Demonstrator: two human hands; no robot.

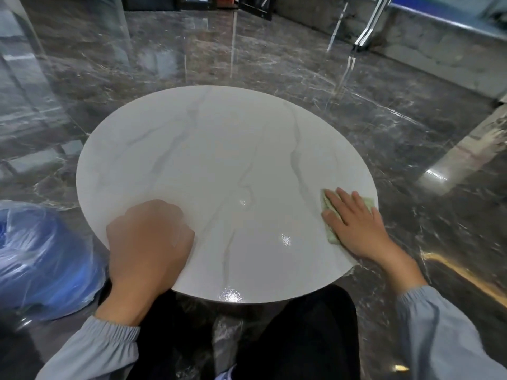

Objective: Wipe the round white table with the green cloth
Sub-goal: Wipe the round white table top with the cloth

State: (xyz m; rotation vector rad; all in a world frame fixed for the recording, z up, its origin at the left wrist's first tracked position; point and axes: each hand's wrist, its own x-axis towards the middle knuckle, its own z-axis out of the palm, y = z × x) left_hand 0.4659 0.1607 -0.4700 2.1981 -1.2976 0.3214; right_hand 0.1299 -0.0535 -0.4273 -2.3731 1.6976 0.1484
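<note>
Dark, glossy marble floor with pale veins spreads all round the round white desk, whose top carries faint grey veining and a few bright glints near its front edge.

Left of the desk, low and close to its near-left rim, sits a rounded blue thing wrapped in clear plastic. What it is or holds cannot be told.

The left hand lies on the desk at the near-left rim, blurred, back upward, its fingers curled under into a loose fist. Nothing shows in its grasp. Its grey sleeve with a gathered cuff comes in from below the desk's front edge.

Below the front edge of the desk, dark trousers fill the middle.

The right hand lies flat at the desk's right rim, palm down, its fingers straight and spread, pointing away and slightly left. It presses the green cloth onto the desk top. The two hands are well apart, one at each side of the desk.

The cloth is pale green and folded. It lies mostly hidden under the palm, right at the desk's right edge. One strip shows on the thumb side, running from far to near, and a corner peeks out past the little finger. Its full outline is covered, so its long axis cannot be told.
</note>
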